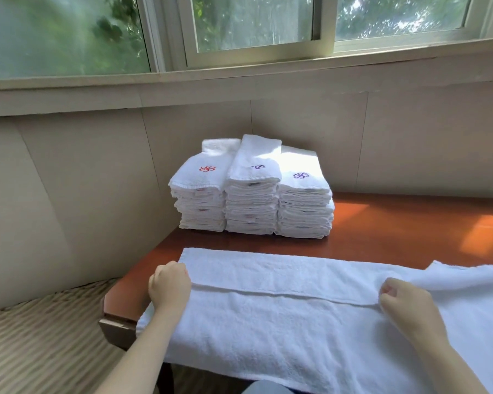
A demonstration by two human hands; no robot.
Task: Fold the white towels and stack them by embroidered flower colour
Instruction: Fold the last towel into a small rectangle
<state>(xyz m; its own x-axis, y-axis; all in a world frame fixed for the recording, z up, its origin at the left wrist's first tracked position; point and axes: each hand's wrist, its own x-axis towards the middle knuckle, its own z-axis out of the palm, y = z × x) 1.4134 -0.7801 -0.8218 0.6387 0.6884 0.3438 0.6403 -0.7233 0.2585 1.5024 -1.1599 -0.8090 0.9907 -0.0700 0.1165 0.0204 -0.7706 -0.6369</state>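
A long white towel (282, 322) lies spread across the near part of the wooden table (382, 223), with a lengthwise fold edge running across its middle. My left hand (170, 285) grips that folded edge at the towel's left end. My right hand (404, 301) pinches the same edge further right. At the table's back left stand three stacks of folded white towels: the left stack (199, 200) shows a red flower, the middle stack (252, 200) a dark purple-blue flower partly hidden by a fold, the right stack (305, 206) a purple flower.
A beige panelled wall (69, 180) and window sill run behind the table. A striped woven seat (40, 336) lies below the table's left end. Sunlight patches fall on the table at the far right. The towel's right end runs off the frame.
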